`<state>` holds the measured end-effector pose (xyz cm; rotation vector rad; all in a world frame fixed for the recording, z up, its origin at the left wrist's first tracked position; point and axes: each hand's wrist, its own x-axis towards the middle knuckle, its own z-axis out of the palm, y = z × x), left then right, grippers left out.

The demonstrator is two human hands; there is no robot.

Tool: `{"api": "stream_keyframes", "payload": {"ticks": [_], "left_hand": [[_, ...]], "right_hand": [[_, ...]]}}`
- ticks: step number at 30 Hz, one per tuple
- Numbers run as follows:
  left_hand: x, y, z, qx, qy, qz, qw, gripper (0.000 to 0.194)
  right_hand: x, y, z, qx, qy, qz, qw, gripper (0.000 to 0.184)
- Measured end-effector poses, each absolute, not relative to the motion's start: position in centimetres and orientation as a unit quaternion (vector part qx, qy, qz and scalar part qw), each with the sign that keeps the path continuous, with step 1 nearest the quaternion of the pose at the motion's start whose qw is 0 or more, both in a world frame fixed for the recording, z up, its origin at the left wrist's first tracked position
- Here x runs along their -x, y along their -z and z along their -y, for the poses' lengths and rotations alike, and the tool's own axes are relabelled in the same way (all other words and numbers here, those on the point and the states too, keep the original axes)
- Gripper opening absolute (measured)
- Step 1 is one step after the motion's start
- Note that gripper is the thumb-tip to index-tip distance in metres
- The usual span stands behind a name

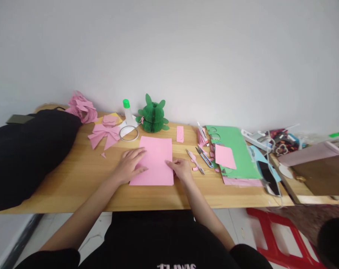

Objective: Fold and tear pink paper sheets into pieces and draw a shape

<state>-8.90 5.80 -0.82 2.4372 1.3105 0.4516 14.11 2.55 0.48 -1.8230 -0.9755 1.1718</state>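
Observation:
A pink sheet of paper (156,160) lies flat on the wooden table in front of me. My left hand (128,164) rests on its left side, fingers apart and stretched out. At the sheet's right edge, my right hand (181,169) has its thumb on top and the other fingers curled, pinching the edge. Just right of that hand are a pen (195,161) and blue-handled thread snips (204,156). Beyond the sheet stands a green folded-paper cactus (153,117). A pink paper bow (104,135) and a roll of tape (128,133) sit to the left.
A glue stick (127,111) stands near the wall. Green card (236,149) with a pink piece (225,157) lies right, beside a phone (268,177) and power strip (256,140). A black bag (32,153) covers the left end. A red stool (281,235) stands below.

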Motion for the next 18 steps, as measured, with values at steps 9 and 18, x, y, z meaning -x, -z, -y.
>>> {"api": "stream_keyframes", "payload": {"ticks": [9, 18], "left_hand": [[8.7, 1.3, -6.1, -0.810, -0.211, -0.533, 0.122, 0.043], [8.4, 1.0, -6.0, -0.779, -0.266, -0.537, 0.185, 0.035]], "right_hand": [[-14.4, 0.1, -2.0, 0.688, -0.400, 0.471, 0.381, 0.037], [-17.5, -2.4, -1.3, 0.644, -0.338, 0.507, 0.462, 0.026]]}}
